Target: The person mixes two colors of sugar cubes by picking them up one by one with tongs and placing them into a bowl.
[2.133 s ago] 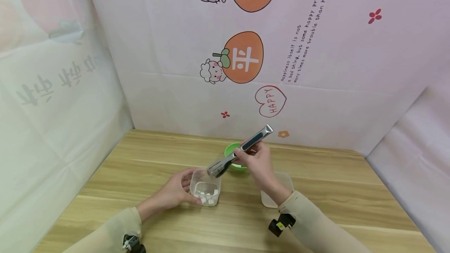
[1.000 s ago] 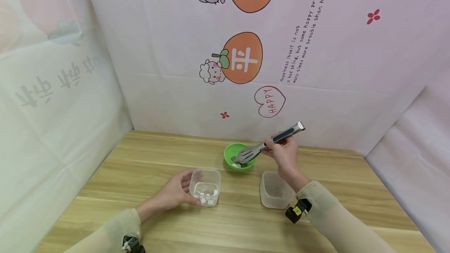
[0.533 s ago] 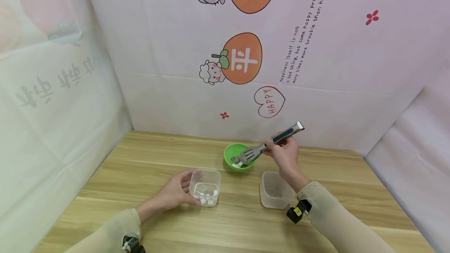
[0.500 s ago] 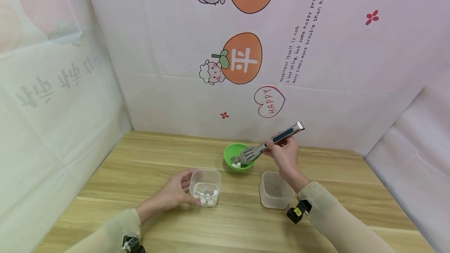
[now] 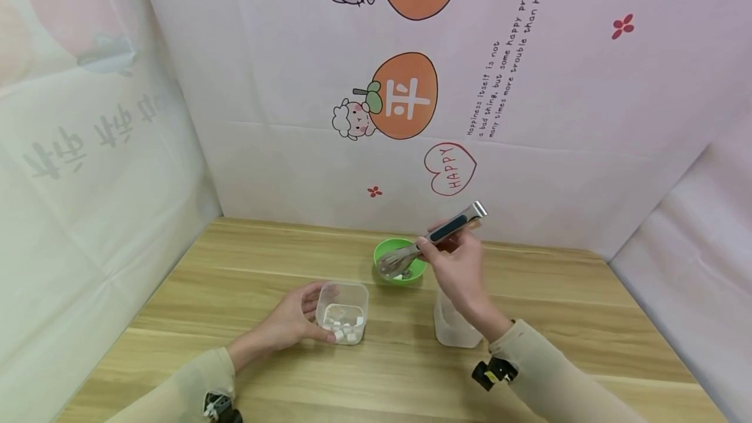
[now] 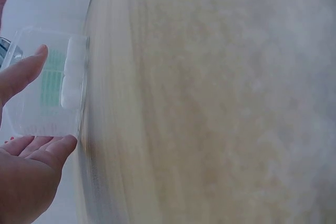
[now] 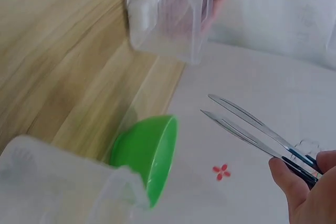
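Observation:
My left hand (image 5: 290, 320) curls round the left side of a clear square container (image 5: 356, 325), its thumb at the front; several white cubes (image 5: 351, 337) lie inside. In the left wrist view the container (image 6: 31, 114) stands between thumb and fingers of the left hand (image 6: 26, 182). My right hand (image 5: 461, 269) grips metal tongs (image 5: 449, 227), whose heads are over a green bowl (image 5: 417, 271) holding white and grey pieces. The right wrist view shows the tongs (image 7: 252, 132) with tips slightly apart and nothing visible between them, the right hand (image 7: 315, 192), and the green bowl (image 7: 142, 150).
A second clear container (image 5: 452, 331) stands on the wooden table (image 5: 388, 377), right of the first and partly hidden beneath the right forearm. Behind the bowl rises a printed white cloth (image 5: 294, 168), with more cloth along both sides.
The right hand and tongs have moved left from the bowl's right side, lifting their heads off the pieces. The left hand and its container have stayed in place.

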The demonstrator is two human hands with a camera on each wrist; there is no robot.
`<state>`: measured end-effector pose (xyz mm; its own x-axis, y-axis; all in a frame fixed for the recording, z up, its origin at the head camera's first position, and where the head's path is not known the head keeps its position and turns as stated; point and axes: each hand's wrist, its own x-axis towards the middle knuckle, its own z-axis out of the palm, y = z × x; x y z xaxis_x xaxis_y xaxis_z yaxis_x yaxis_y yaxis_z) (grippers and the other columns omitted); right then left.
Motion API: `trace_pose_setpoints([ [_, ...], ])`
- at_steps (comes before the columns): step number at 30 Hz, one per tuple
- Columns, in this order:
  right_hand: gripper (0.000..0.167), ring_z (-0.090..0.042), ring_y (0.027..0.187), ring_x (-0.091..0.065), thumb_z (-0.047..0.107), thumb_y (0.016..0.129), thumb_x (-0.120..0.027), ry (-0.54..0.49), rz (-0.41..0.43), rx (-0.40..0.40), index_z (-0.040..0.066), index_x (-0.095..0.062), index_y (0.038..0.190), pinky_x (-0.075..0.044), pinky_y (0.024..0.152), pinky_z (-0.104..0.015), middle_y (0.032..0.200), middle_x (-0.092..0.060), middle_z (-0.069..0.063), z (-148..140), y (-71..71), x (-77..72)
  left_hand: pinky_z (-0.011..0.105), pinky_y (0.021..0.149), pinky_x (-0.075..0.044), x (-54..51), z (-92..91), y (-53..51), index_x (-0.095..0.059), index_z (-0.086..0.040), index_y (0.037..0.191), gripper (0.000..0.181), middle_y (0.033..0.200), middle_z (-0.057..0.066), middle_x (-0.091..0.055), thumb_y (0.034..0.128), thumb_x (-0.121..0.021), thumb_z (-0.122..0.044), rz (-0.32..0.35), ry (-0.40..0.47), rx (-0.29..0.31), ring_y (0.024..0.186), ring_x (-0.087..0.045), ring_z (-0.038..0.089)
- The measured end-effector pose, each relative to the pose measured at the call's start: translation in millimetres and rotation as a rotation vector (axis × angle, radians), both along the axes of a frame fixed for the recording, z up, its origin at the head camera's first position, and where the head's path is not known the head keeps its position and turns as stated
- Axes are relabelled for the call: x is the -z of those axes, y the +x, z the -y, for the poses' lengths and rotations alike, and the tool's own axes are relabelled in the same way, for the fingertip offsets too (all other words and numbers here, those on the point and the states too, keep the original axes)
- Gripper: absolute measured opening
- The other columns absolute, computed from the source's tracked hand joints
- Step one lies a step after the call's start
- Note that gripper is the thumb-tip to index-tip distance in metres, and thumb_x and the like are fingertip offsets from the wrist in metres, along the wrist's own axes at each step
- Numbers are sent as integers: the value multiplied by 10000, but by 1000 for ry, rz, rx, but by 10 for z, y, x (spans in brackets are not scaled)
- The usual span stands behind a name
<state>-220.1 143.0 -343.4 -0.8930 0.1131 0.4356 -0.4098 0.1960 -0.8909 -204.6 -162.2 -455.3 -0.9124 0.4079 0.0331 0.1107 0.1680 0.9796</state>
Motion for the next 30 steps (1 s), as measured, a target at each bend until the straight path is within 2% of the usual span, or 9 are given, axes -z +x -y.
trace_pose_setpoints([
  [6,204,-218,741,-700,-64,880,-798,133,-48,-45,15,-683,1029,-578,602,-233,872,-728,-105,155,158,-30,414,1154,-459,6,1,-2,-403,91,1537,1021,1527,289,-492,687,-962,13,2,-5,0,1398,-488,472],
  [10,212,-205,771,-701,-44,886,-807,181,-61,-97,57,-694,1034,-629,646,-274,885,-734,-76,246,224,-20,408,1157,-453,10,5,-4,-401,87,1540,1027,1534,287,-486,682,-961,16,4,-2,3,1400,-487,470],
  [14,206,-204,802,-710,-35,893,-803,181,-53,-163,70,-689,1030,-659,672,-320,898,-733,-72,345,271,-5,420,1161,-448,-1,2,-5,-396,90,1540,1035,1540,291,-475,674,-959,20,4,-3,1,1396,-491,473],
  [19,207,-206,770,-686,-34,881,-809,189,-44,-214,70,-699,1022,-626,613,-291,883,-722,-58,441,301,9,425,1159,-455,-2,6,-15,-398,93,1536,1020,1524,296,-491,686,-956,21,-2,5,9,1389,-503,466],
  [30,234,-180,768,-692,-78,872,-807,296,-28,-312,45,-680,1025,-663,664,-299,890,-701,-39,597,289,58,443,1159,-458,12,22,-11,-399,65,1550,1001,1514,272,-513,715,-949,16,-2,10,30,1389,-510,448],
])
